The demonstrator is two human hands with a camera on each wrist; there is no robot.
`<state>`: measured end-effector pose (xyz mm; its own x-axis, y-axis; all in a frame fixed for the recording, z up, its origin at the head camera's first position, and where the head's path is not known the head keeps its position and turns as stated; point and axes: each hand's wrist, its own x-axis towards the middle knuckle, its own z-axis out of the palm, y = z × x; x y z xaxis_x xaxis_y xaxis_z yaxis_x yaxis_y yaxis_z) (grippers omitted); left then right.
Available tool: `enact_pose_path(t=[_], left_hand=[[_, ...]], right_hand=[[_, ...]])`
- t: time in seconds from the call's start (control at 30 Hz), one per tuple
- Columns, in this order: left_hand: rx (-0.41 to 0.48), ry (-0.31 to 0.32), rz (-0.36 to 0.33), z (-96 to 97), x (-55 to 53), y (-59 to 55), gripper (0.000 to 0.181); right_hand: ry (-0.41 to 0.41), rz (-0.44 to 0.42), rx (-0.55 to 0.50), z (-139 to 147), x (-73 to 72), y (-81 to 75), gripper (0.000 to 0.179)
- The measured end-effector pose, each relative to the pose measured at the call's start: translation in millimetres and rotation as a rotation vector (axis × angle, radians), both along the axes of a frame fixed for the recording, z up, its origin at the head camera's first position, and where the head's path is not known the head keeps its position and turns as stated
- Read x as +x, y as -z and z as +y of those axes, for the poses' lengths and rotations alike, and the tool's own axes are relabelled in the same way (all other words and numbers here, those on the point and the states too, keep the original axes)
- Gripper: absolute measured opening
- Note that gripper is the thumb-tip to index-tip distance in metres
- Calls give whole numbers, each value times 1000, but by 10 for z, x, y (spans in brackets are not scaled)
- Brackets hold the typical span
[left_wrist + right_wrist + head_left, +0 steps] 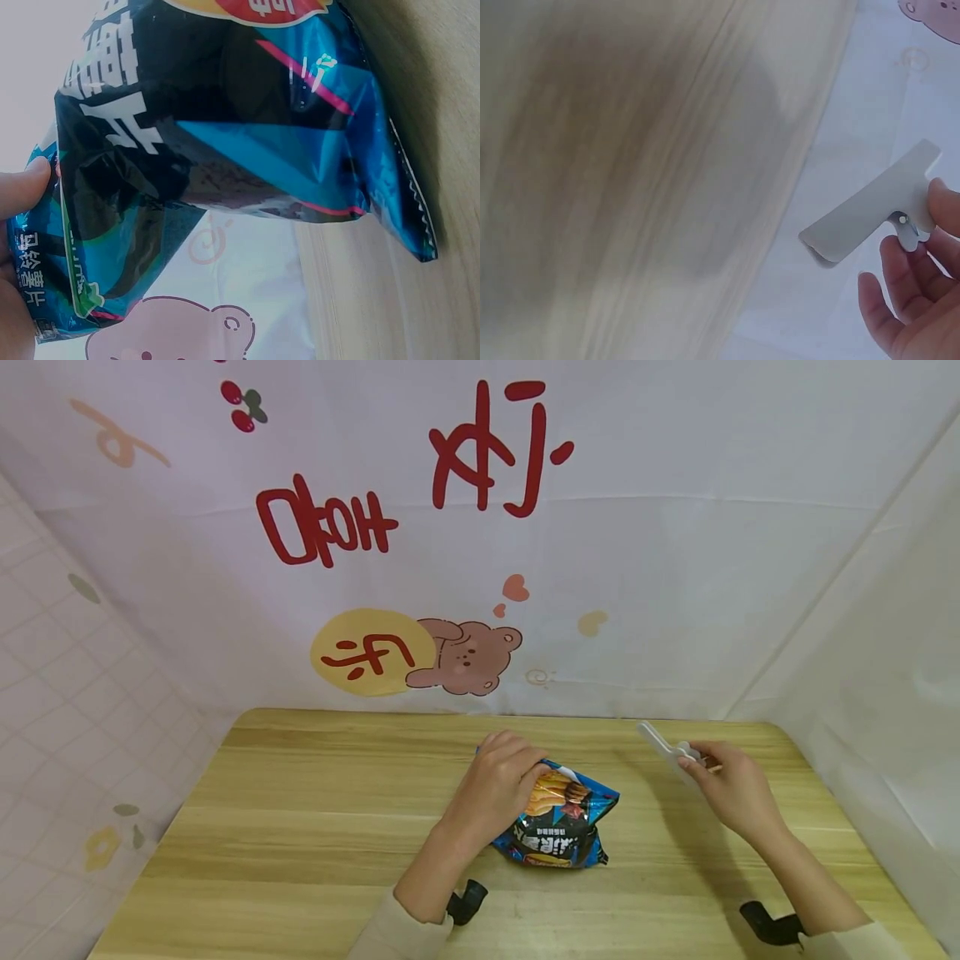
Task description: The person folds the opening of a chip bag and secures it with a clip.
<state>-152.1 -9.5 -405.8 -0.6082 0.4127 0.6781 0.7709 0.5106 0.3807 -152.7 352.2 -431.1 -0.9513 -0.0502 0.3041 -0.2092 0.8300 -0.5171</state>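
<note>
A blue and black chip bag [558,827] stands tilted on the wooden table. My left hand [495,781] grips its upper edge, and in the left wrist view the thumb [30,184] presses on the folded end of the chip bag [225,112]. To the right, my right hand [738,785] pinches a white bag clip [660,742] by its handle, above the table and apart from the bag. In the right wrist view the long flat jaw of the bag clip [870,206] points away from the fingers [904,281].
Black curved pieces at the wrists, one by the left [467,903] and one by the right [772,925], show near the table's front. Behind the wooden table [300,810] hangs a white cloth [675,610] printed with a bear and red characters; white sheets flank both sides.
</note>
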Motion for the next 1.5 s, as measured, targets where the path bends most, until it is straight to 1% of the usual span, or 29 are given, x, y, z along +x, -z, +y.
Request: enact_pose_path(t=[0.07,0.3,0.47,0.6,0.73,0.9,1.1,1.17,1.37,1.5], left_hand=[[0,4,-2,4,1,4,6],[1,6,12,13,-5,7,7],[8,13,9,15,2,10,7],[13,17,11,8,9,6,7],[15,18,18,5,7,2,6],[18,20,20,6,4,5,6],[11,15,24,10,5,7,7],[8,12,24,11,7,6,8],[-1,6,16,15,12,-2,8],[-1,3,15,21,11,-9,8]], right_hand=[[4,8,-22,-12,25,-1,37],[14,85,-94,-68,78,-2,30],[15,103,-165,-130,132,-28,30],[30,117,-196,-176,166,-43,31],[26,150,-202,-214,198,-59,31],[-20,199,-201,-266,242,-86,32],[-124,254,-210,-338,277,-111,39],[-151,269,-198,-365,284,-120,41],[-197,270,-182,-413,299,-132,41],[-250,276,-178,-435,294,-147,41]])
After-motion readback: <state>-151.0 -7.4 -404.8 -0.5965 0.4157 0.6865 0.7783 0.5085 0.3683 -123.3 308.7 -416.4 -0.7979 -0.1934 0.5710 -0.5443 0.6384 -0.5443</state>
